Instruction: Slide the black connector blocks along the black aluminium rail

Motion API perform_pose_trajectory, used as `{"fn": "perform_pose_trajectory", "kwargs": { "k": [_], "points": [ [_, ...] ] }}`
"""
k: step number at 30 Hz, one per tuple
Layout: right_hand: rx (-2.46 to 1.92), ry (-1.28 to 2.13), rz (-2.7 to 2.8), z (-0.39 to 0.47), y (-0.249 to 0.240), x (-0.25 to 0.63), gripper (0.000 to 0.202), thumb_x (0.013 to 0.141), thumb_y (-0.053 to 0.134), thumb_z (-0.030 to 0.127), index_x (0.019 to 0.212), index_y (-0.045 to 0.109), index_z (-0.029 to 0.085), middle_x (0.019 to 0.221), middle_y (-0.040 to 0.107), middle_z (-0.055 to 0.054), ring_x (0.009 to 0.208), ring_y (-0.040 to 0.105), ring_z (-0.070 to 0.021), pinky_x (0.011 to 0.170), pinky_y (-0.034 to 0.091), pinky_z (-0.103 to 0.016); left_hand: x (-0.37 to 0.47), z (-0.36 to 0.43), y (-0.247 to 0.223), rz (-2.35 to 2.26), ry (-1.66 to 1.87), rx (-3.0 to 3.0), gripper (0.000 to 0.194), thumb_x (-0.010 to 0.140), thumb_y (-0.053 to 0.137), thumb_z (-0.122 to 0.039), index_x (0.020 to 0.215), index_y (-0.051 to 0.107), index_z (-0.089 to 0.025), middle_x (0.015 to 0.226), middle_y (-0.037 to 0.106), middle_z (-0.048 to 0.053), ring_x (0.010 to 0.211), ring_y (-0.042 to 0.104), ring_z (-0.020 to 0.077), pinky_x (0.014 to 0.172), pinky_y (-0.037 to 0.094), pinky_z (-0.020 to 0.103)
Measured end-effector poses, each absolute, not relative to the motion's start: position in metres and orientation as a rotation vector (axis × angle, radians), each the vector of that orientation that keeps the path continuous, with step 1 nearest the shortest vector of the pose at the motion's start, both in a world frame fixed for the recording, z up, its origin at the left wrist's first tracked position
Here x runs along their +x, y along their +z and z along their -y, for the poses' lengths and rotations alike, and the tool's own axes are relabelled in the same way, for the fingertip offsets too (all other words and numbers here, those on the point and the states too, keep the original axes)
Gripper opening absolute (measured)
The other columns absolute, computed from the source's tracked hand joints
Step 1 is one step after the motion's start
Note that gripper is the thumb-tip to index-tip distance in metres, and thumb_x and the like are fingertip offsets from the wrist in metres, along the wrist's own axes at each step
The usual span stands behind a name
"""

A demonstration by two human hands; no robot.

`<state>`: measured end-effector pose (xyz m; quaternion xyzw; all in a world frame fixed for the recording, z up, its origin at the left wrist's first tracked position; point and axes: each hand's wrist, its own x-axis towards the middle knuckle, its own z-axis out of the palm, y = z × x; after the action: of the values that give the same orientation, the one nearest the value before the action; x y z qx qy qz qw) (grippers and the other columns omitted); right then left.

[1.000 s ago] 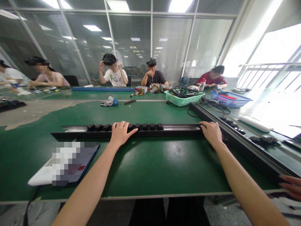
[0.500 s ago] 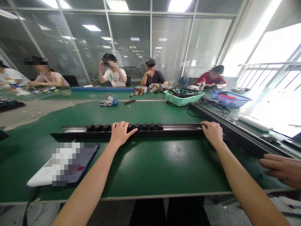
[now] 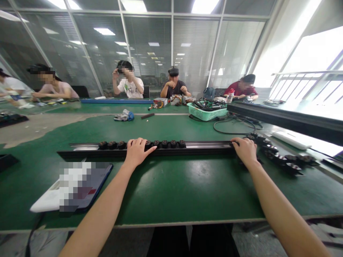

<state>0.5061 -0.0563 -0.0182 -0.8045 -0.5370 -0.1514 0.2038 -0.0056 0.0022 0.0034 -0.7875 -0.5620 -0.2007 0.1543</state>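
Note:
A long black rail with a silvery channel lies crosswise on the green table. Several round black socket-like modules sit in its channel. My left hand is draped over the rail among these modules, fingers over the far side and thumb stretched to the right along it. At the rail's right end is my right hand, its thumb and fingers closed at the tip; what exactly they pinch there is partly hidden. Beside that hand, several loose black modules lie in a cluster on the table.
Another long black rail is raised at the right. Behind lie a green basket of cables, gloves and a dark strip. A phone and white object lie front left. Several people sit across the table.
The second rail at the right has risen off the table, uncovering the loose modules. Another person's hand has left the right edge. My right hand has shifted slightly right; my left stays put.

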Motion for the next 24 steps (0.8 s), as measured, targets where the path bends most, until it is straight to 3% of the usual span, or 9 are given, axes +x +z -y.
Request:
{"fn": "perform_pose_trajectory", "kwargs": {
  "k": [24],
  "points": [
    [-2.21,-0.394,1.469,0.058,-0.017,0.522,0.041,0.097,0.044,0.032,0.118,0.079,0.025,0.104,0.065,-0.016,0.101,0.058,-0.0302,0.089,0.041,-0.041,-0.007,-0.004,0.002,1.612,-0.594,-2.269,0.073,0.096,0.031,-0.078,0.122,0.068,-0.02,0.123,0.066,0.016,0.118,0.056,0.0344,0.108,0.032,0.049]
  ]
}}
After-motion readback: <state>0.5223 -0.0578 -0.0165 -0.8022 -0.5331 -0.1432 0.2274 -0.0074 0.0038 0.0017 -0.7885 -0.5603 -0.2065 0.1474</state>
